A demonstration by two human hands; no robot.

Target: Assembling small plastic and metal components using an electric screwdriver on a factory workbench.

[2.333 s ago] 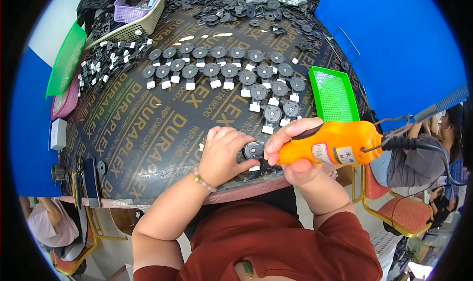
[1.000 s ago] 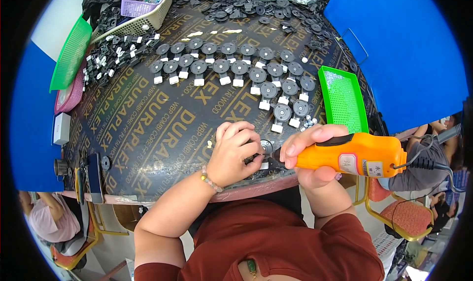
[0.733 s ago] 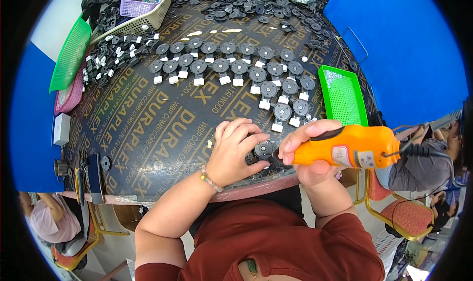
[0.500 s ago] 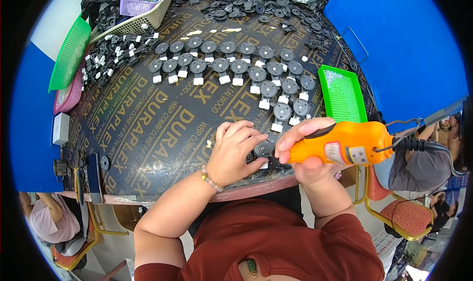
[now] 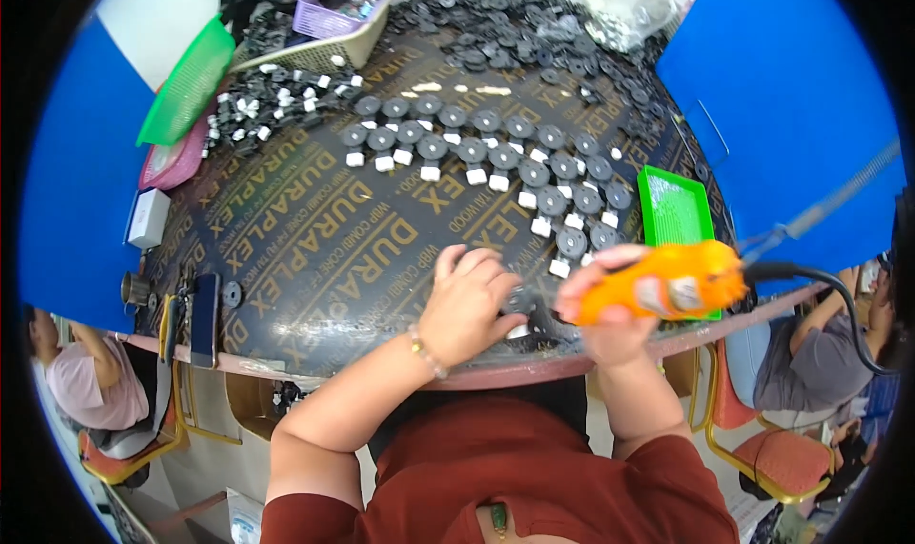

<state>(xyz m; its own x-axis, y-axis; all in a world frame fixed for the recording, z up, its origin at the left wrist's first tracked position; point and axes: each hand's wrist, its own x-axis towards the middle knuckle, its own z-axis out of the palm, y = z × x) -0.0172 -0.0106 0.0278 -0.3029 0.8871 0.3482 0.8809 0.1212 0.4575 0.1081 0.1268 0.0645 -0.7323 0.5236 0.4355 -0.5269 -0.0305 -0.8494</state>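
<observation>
Work surface: a dark brown board table (image 5: 315,258) with printed lettering, bounded by blue partition walls (image 5: 791,115) on the left and right. The view looks down from the person's head.

Near edge of the table: the left hand (image 5: 467,306) rests with fingers curled down over a small round black part (image 5: 519,301), pressing it against the table. The hand is closed on this part; a thin bracelet sits at the wrist.

Just right of it, the right hand (image 5: 605,301) is wrapped around an orange electric screwdriver (image 5: 667,282). The tool lies nearly level, its tip end pointing left toward the black part. The tip itself is blurred, so contact with the part cannot be confirmed. A black cable (image 5: 829,291) leaves the rear of the tool and runs off to the right.

Beyond the hands, rows of round black parts (image 5: 505,148), each paired with a small white block, are laid out in an arc across the table. A green tray (image 5: 675,215) sits at the right edge, near the screwdriver. A loose heap of black parts (image 5: 515,29) covers the far end. At far left: a beige basket (image 5: 315,39), a green mesh tray (image 5: 186,86) and a pile of mixed black and white pieces (image 5: 262,105). A dark phone (image 5: 203,315) lies at the near left edge.
</observation>
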